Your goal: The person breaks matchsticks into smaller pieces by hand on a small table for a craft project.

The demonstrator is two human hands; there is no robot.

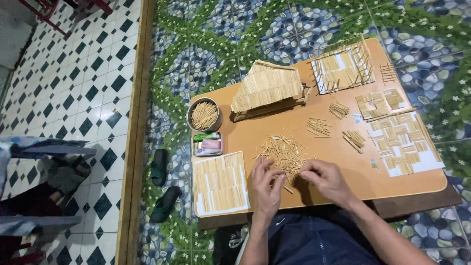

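At the near edge of the low wooden table (343, 189), we see both hands at a loose pile of toothpicks (284, 152). Left hand (267, 189): fingers curled, pinching a toothpick out of the pile's near side. Right hand (326, 177): fingers bent onto the pile; whether it grips anything we cannot tell. Left of the hands lies a sheet of glued toothpicks (220, 182); behind the pile stands a toothpick house model (267, 91), beside a round tin of toothpicks (204, 115).
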